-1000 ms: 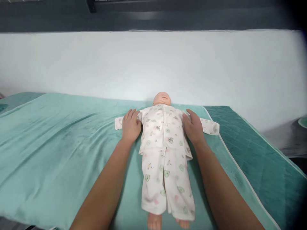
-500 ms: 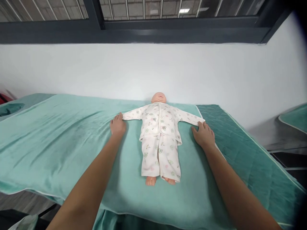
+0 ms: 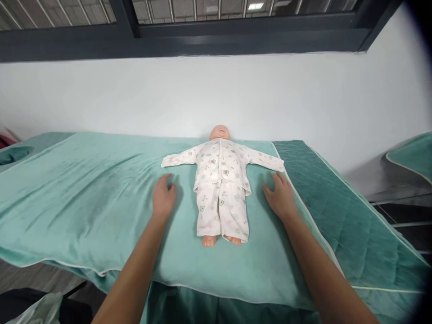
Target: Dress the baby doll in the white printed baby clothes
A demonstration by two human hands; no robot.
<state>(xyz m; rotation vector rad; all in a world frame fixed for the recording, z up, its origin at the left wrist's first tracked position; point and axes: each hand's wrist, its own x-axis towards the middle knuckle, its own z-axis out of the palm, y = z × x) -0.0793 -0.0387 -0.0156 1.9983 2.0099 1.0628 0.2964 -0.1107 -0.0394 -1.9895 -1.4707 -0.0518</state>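
A baby doll (image 3: 221, 166) lies on its back in the middle of a green blanket (image 3: 189, 265), its head toward the wall and its bare feet toward me. It wears a white patterned long-sleeved top (image 3: 216, 164) and matching trousers (image 3: 232, 211); both arms are spread wide. My left hand (image 3: 164, 196) hovers just below the cuff on the left, apart from it, thumb and fingers parted with nothing between them. Near the cuff on the right is my right hand (image 3: 280, 193), also with fingers apart and holding nothing; whether its fingertips touch the cuff I cannot tell.
A darker quilted green cover (image 3: 330, 189) lies on the right. Behind the bed stands a white wall (image 3: 182, 94) under a dark window frame (image 3: 243, 40). Another green-covered surface (image 3: 413, 155) juts in at the far right. Dark and pale cloth (image 3: 43, 308) shows at the lower left.
My left hand has let go of the doll's sleeve and drawn back toward me. The right hand has also come away from the top of its cuff, slightly back. The view has shifted a little.
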